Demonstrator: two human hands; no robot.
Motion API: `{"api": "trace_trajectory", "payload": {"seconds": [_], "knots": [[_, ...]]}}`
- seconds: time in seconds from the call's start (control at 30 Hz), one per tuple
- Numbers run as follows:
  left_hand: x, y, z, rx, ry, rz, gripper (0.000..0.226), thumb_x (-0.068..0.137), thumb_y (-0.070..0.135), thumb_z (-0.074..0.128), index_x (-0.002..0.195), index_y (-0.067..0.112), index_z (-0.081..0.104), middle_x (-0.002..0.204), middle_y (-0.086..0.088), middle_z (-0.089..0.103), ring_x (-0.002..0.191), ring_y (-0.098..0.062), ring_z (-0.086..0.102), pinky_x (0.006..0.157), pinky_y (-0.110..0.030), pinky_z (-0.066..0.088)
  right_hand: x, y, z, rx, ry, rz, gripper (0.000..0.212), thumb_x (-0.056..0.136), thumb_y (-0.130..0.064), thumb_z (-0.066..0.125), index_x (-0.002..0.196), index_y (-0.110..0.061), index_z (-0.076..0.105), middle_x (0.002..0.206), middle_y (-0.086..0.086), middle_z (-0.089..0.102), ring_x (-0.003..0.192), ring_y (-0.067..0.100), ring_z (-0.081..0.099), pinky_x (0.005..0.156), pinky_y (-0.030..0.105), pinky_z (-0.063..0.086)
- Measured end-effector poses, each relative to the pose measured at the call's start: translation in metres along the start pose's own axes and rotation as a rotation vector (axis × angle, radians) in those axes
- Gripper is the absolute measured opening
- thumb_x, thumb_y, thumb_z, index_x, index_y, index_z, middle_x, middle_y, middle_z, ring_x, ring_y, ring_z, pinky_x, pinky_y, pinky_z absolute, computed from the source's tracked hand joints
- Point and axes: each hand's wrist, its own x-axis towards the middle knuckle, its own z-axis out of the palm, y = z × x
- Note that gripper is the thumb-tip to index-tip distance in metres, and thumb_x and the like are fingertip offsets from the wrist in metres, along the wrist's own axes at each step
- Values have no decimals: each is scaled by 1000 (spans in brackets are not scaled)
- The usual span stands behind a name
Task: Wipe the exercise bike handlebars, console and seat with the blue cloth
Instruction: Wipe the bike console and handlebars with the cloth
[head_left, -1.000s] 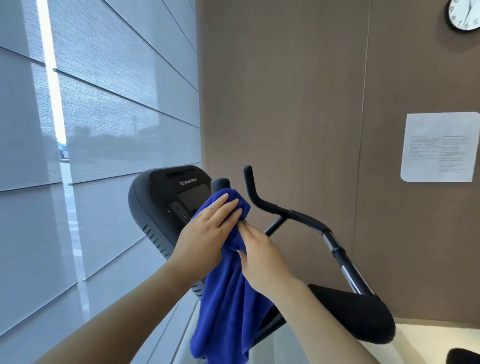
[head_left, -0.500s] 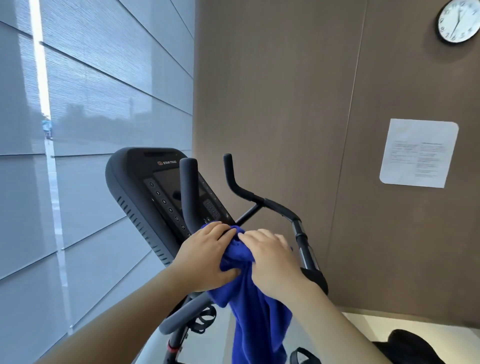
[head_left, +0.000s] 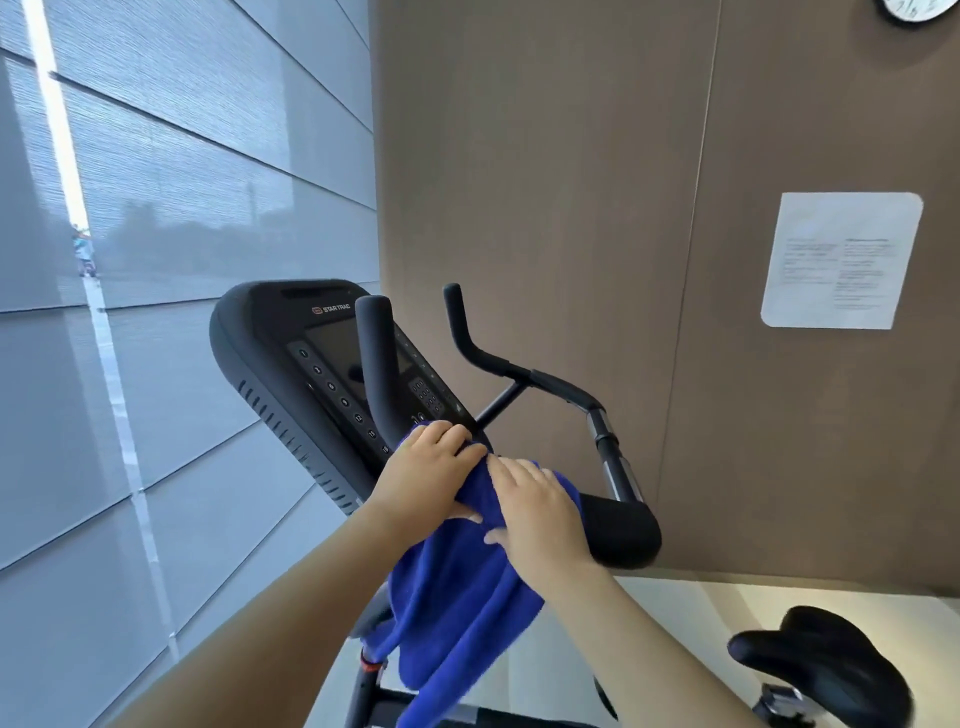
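Observation:
A black exercise bike stands ahead of me. Its console (head_left: 291, 332) faces me at upper left, with the near handlebar post (head_left: 375, 358) rising in front of the screen. The far handlebar (head_left: 488, 358) curves right and down to a padded rest (head_left: 621, 530). The blue cloth (head_left: 457, 597) is wrapped around the base of the near bar and hangs down. My left hand (head_left: 423, 475) grips the cloth around the bar. My right hand (head_left: 537, 514) grips the cloth just beside it, fingers curled over the fabric. The black seat (head_left: 826, 670) shows at lower right.
A window wall with grey blinds (head_left: 156, 260) fills the left. A brown panelled wall (head_left: 571, 208) stands close behind the bike, with a paper notice (head_left: 841, 260) and a clock (head_left: 914, 8) at the top edge. Pale floor (head_left: 675, 613) lies below.
Both hands with the cloth slid from the top of the near handlebar post down to its base, baring the post. The seat has come into view at lower right.

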Motion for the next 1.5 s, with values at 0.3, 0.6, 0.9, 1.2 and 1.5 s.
{"api": "trace_trajectory", "payload": {"seconds": [0.3, 0.6, 0.9, 1.2, 1.5], "knots": [[-17, 21, -11, -273, 186, -107, 34, 87, 16, 58, 119, 25, 61, 118, 4, 60, 110, -21, 52, 85, -31, 47, -19, -5, -11, 304, 150, 126, 41, 95, -9, 50, 134, -18, 49, 140, -1, 49, 135, 13, 36, 110, 23, 25], [-30, 48, 10, -269, 116, -23, 66, 90, 47, 48, 145, 18, 27, 153, -3, 25, 143, -24, 13, 116, -36, 11, -54, 18, -10, 11, 43, 69, 65, 96, -10, 45, 150, -17, 10, 159, -1, 5, 145, 15, 3, 113, 27, 20], [-9, 83, 5, -265, 110, -28, 57, 93, 46, 33, 141, 15, 37, 147, -5, 37, 139, -24, 25, 116, -40, 15, -63, 57, -9, 180, 87, 114, 54, 95, -9, 44, 146, -19, 27, 155, -7, 24, 139, 11, 27, 103, 20, 31], [24, 107, 5, -159, 109, -155, 60, 87, 44, 23, 118, 9, 62, 117, -8, 63, 113, -28, 54, 100, -42, 39, -34, 109, -8, 396, -71, -10, 50, 97, -15, 40, 145, -25, 28, 152, -9, 31, 135, 12, 34, 106, 24, 30], [34, 152, -2, -111, 110, -312, 61, 82, 51, 32, 125, 17, 58, 129, -2, 57, 122, -23, 49, 105, -39, 31, -33, 171, -12, 564, -125, -242, 48, 95, -6, 47, 141, -19, 40, 148, -3, 39, 135, 13, 36, 108, 35, 34]]}}
